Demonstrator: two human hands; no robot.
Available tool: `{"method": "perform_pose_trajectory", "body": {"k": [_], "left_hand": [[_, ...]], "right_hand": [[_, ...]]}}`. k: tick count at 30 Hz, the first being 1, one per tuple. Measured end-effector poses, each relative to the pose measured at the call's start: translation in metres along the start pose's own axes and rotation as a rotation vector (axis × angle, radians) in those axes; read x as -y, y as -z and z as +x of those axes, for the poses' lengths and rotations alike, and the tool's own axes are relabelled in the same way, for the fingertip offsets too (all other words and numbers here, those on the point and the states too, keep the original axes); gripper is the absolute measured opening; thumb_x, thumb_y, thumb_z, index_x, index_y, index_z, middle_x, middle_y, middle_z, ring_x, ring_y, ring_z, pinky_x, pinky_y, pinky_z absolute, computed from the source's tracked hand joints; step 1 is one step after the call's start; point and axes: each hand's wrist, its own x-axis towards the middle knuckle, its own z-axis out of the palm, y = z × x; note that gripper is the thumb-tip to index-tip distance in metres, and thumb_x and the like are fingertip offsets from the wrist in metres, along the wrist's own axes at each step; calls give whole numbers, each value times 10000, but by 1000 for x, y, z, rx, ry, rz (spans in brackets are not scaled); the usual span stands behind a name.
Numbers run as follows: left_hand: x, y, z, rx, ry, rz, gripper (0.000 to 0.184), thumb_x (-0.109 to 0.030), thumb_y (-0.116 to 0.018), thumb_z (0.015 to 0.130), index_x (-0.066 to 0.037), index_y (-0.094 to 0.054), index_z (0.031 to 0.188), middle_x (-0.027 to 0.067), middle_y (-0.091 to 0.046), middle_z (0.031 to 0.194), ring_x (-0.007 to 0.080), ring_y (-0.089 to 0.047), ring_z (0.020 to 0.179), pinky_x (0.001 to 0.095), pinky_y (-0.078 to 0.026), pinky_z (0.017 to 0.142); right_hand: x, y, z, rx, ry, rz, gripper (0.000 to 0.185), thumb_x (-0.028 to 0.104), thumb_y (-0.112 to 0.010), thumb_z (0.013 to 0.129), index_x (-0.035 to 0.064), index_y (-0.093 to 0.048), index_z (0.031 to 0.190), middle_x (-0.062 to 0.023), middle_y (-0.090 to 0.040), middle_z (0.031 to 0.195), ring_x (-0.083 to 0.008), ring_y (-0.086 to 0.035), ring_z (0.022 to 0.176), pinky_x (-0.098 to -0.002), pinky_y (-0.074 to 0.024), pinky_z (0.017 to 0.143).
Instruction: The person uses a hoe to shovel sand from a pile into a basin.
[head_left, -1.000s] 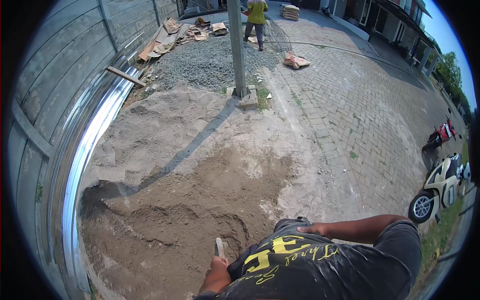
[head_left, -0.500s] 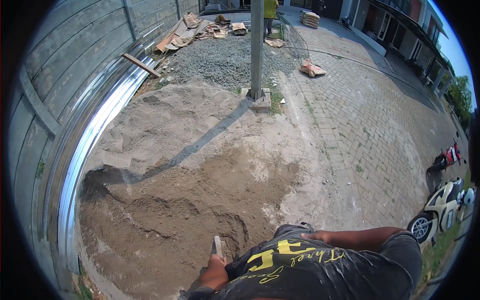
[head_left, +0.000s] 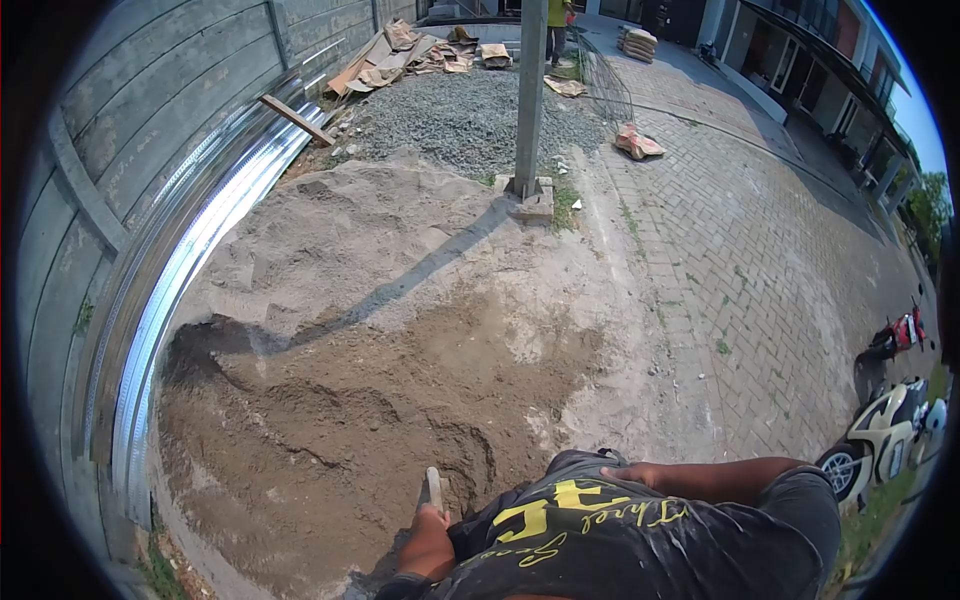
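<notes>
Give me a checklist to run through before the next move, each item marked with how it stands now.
1. Left hand has a grip on the pale bar: ok.
2. Right hand is also on the bar: not ok, it is against the dark shirt.
3. Lower end of the bar is in sight: cannot tell which end shows; only one does.
4. Brown soil is level: not ok, it has ridges and hollows.
5. Other person is off the soil: ok, standing well beyond it, partly behind the post.
</notes>
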Motion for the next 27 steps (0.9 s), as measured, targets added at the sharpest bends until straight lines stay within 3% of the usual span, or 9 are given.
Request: {"method": "perform_pose_trajectory", "body": {"k": [3, 10, 18, 27], "left_hand": [[-1, -2, -5, -41, 20, -2, 316, 26, -496, 885, 0, -527, 1198, 192, -503, 1117, 358, -569, 915, 413, -564, 645], [0, 1, -7, 40, 6, 29, 325, 11, -552, 876, -2, -527, 1200, 192, -502, 1127, 360, -574, 901, 415, -569, 627], [-2, -2, -16, -75, 42, -63, 324, 10, -601, 858, 4, -551, 1178, 199, -530, 1135, 371, -583, 928, 432, -577, 632], [-1, 0, -28, -72, 27, -92, 335, 30, -573, 866, 54, -537, 1198, 215, -544, 1080, 367, -590, 884, 438, -578, 650]], "right_hand": [[0, 2, 4, 28, 2, 31, 593, 522, -713, 839, -7, -668, 1104, -118, -714, 1035, -173, -698, 866, -326, -570, 790], [1, 0, 0, -26, -7, -16, 591, 525, -701, 848, -7, -671, 1101, -117, -720, 1013, -177, -705, 832, -328, -573, 777], [0, 1, 2, -45, -31, -3, 580, 519, -703, 849, -4, -672, 1098, -128, -720, 1010, -179, -704, 830, -335, -576, 780], [-7, 10, 21, -4, -19, 29, 558, 504, -686, 868, -9, -669, 1087, -133, -722, 1002, -181, -708, 809, -333, -586, 760]]}}
